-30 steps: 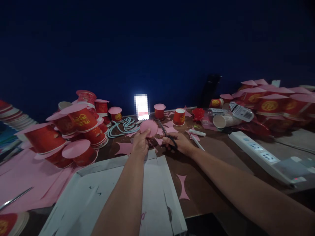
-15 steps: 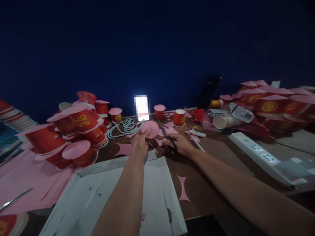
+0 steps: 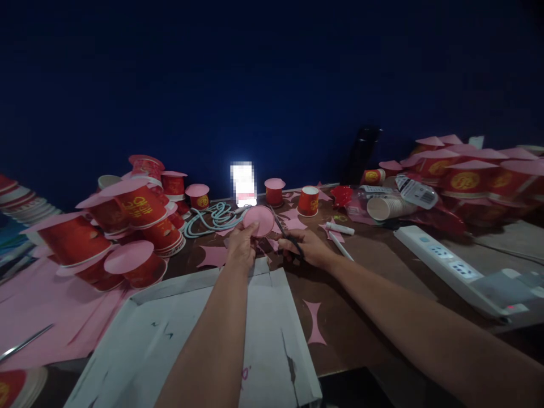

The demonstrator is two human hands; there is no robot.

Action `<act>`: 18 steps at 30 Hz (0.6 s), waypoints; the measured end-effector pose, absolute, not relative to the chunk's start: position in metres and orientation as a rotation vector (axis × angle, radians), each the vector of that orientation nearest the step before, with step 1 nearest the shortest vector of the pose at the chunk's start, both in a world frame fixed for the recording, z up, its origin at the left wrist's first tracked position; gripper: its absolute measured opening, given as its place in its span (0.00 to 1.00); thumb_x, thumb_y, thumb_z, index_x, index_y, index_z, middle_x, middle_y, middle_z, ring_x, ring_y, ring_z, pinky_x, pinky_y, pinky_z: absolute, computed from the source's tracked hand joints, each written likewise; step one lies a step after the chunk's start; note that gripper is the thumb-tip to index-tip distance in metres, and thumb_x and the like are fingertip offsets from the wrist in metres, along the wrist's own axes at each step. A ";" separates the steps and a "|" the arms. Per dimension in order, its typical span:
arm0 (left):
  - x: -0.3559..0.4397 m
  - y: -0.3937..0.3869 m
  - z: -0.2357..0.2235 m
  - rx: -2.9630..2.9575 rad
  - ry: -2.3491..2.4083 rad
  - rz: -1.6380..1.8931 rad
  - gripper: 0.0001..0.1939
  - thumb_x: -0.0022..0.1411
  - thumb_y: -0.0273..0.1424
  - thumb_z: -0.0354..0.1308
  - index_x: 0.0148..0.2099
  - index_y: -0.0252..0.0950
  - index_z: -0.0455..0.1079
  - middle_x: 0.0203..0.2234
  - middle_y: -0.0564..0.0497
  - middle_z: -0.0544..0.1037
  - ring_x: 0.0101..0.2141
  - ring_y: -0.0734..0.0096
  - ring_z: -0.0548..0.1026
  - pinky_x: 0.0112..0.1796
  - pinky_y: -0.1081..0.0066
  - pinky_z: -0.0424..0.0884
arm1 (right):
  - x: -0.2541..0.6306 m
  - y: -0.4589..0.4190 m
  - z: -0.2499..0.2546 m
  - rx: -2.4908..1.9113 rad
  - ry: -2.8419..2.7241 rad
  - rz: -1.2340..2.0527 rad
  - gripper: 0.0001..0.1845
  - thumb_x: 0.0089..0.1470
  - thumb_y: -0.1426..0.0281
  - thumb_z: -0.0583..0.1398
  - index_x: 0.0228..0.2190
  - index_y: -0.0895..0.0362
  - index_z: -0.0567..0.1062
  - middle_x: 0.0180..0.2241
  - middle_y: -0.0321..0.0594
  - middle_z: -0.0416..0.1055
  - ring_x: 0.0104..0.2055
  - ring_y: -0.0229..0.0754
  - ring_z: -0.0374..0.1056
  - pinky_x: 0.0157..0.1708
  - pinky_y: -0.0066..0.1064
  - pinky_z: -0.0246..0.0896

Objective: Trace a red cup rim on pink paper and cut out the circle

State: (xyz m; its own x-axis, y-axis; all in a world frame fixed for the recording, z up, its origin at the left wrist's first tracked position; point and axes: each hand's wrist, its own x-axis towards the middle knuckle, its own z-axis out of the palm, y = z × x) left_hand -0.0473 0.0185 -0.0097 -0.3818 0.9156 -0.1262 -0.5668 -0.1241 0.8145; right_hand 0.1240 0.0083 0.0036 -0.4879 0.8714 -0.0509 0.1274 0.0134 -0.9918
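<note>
My left hand (image 3: 243,245) pinches a round pink paper disc (image 3: 260,221), with the thumb lying on its face. A darker line runs along the disc's edge. In my right hand (image 3: 305,247) is a pair of dark-handled scissors (image 3: 281,228), its blades pointing up and away beside the disc's right edge. Whether the blades touch the paper, I cannot tell. Pink paper offcuts (image 3: 294,220) lie on the table around and beyond the hands. Two red paper cups stand just past them: one cup (image 3: 274,195) capped with a pink disc, the other cup (image 3: 308,201) uncapped.
Stacked red cups with pink discs (image 3: 140,207) rise at left, more capped cups (image 3: 465,180) at right. A white cardboard box lid (image 3: 178,328) lies under my left forearm. A power strip (image 3: 442,260), markers (image 3: 340,229), a coiled cable (image 3: 212,221) and a lit phone (image 3: 243,184) surround the hands.
The view has shifted very slightly. Both hands keep their hold on the disc and the scissors, almost in the same place.
</note>
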 end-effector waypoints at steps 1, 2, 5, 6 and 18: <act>-0.047 0.019 -0.010 0.493 1.002 1.734 0.21 0.38 0.27 0.69 0.37 0.35 0.68 0.26 0.53 0.77 0.27 0.69 0.76 0.33 0.67 0.73 | 0.124 0.009 0.003 -1.030 -1.677 1.536 0.23 0.44 0.52 0.65 0.32 0.59 0.74 0.19 0.33 0.68 0.19 0.33 0.63 0.15 0.23 0.54; -0.047 0.019 -0.010 0.488 1.000 1.739 0.20 0.38 0.27 0.69 0.37 0.35 0.68 0.26 0.53 0.77 0.27 0.69 0.76 0.33 0.67 0.73 | 0.124 0.009 0.002 -1.027 -1.685 1.536 0.23 0.44 0.52 0.64 0.33 0.59 0.74 0.19 0.33 0.68 0.18 0.33 0.62 0.15 0.23 0.54; -0.047 0.018 -0.010 0.521 0.976 1.724 0.20 0.38 0.28 0.69 0.37 0.35 0.69 0.27 0.52 0.77 0.27 0.69 0.76 0.33 0.68 0.73 | 0.125 0.011 -0.001 -1.015 -1.706 1.520 0.22 0.45 0.52 0.64 0.32 0.59 0.73 0.19 0.33 0.68 0.19 0.33 0.63 0.15 0.23 0.55; -0.046 0.018 -0.010 0.536 0.972 1.714 0.20 0.39 0.28 0.69 0.37 0.34 0.69 0.27 0.52 0.78 0.27 0.69 0.76 0.33 0.68 0.73 | 0.125 0.011 -0.002 -1.009 -1.710 1.514 0.22 0.45 0.53 0.64 0.32 0.59 0.73 0.19 0.33 0.68 0.19 0.34 0.63 0.16 0.23 0.55; -0.042 0.012 -0.007 0.665 0.987 1.544 0.21 0.40 0.31 0.69 0.39 0.31 0.71 0.26 0.48 0.79 0.28 0.63 0.78 0.31 0.65 0.75 | 0.124 0.012 -0.004 -1.015 -1.685 1.482 0.24 0.46 0.51 0.63 0.34 0.59 0.74 0.19 0.34 0.68 0.19 0.34 0.63 0.16 0.23 0.56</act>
State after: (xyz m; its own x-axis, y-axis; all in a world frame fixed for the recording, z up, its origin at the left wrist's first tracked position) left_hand -0.0424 0.0121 -0.0071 -0.2099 0.9726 -0.1003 -0.4995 -0.0185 0.8661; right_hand 0.1239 0.0124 -0.0035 -0.4766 0.8791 -0.0115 0.1239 0.0542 -0.9908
